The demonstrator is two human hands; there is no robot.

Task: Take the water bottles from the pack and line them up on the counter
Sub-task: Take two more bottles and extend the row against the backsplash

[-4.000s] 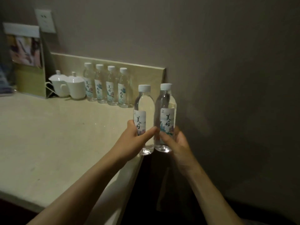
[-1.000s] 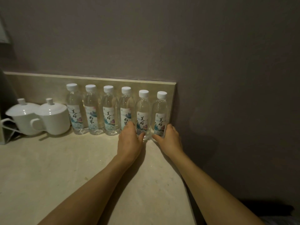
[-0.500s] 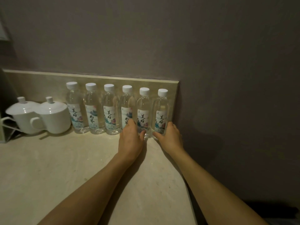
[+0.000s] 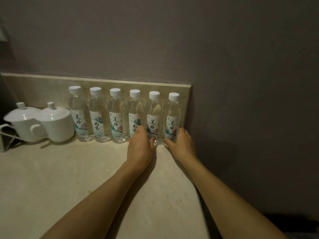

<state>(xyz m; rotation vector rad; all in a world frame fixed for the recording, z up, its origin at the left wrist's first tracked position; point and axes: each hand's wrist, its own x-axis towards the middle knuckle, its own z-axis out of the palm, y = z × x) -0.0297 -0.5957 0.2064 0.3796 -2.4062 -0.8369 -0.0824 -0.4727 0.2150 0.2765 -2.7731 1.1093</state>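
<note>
Several clear water bottles with white caps and printed labels stand upright in a row (image 4: 115,116) on the beige counter (image 4: 60,178), against its low backsplash. My left hand (image 4: 139,147) wraps the base of the second bottle from the right (image 4: 153,111). My right hand (image 4: 181,144) grips the base of the rightmost bottle (image 4: 173,112), which stands at the counter's right end by the wall. Both bottles rest on the counter. The pack is not in view.
Two white lidded cups (image 4: 41,123) sit left of the bottle row. A white wire stand (image 4: 6,135) is at the far left edge. The counter ends just right of the last bottle, beside a grey wall (image 4: 241,83).
Four seconds ago I held the two bottles in the air off the counter's edge. They now stand at the right end of the row, and my hands have barely moved in the last second.
</note>
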